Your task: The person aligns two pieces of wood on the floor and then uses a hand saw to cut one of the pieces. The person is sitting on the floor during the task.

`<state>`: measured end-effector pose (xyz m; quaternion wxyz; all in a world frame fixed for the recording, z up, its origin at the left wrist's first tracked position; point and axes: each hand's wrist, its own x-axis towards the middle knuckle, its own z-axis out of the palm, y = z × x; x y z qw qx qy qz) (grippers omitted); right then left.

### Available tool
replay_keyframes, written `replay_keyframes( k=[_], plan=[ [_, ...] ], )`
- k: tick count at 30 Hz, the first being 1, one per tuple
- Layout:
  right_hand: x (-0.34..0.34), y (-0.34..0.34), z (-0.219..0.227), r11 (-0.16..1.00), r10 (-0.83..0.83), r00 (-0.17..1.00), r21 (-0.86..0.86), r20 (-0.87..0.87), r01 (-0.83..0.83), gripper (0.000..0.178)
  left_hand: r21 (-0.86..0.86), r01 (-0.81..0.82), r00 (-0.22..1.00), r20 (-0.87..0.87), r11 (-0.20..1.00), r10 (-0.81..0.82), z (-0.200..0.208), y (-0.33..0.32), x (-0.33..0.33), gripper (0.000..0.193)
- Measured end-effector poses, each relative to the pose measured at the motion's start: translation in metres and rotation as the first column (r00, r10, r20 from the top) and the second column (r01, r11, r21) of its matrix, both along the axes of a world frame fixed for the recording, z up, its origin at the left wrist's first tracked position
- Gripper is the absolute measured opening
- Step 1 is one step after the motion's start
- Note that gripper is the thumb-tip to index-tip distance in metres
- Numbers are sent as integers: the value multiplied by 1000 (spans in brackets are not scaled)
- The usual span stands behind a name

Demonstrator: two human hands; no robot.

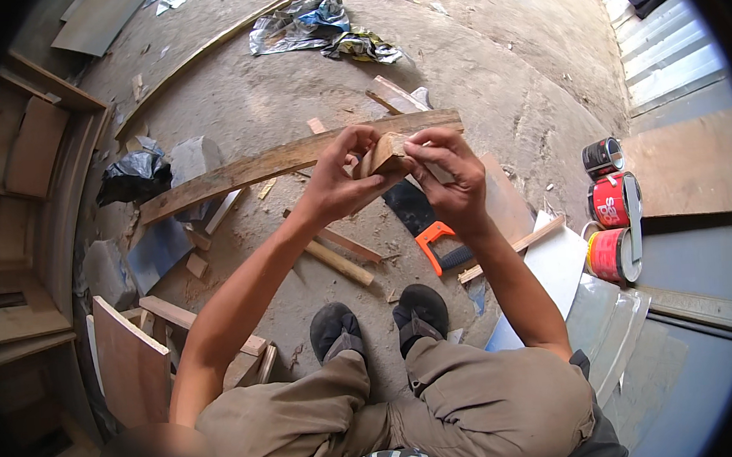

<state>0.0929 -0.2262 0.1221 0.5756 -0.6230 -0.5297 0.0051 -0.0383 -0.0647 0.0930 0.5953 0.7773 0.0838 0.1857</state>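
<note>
A short wood block (388, 152) is held up in front of me, its cut end showing. My left hand (341, 175) grips it from the left, with the fingers wrapped round its side. At its right end my right hand (449, 172) is closed, thumb and fingertips pinching the edge. Behind both hands a long wooden plank (268, 166) slants across some rubble. Below them on the floor lies a handsaw (437, 245) with an orange and black handle, its dark blade partly hidden by my right hand. A wooden-handled tool (340, 262) rests left of the saw.
Three tins (608, 199) stand at the right by a plywood sheet (675, 160). Wooden cabinet frames (34, 209) line the left. Curved panel offcuts (133, 359) stand near my left knee. Crumpled plastic (301, 25) and a thin wood strip (193, 66) lie farther off. Flat sheets (547, 275) lie right.
</note>
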Motion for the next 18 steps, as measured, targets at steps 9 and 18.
replay_keyframes(
  k=[9,18],
  plan=[
    [-18,-9,-36,985,-17,958,-168,-287,-33,11,-549,41,933,-279,835,-229,-19,-22,-19,45],
    [19,-29,-51,963,-124,992,-248,-41,110,31,-125,-58,940,-341,990,12,-8,-26,8,42]
  ],
)
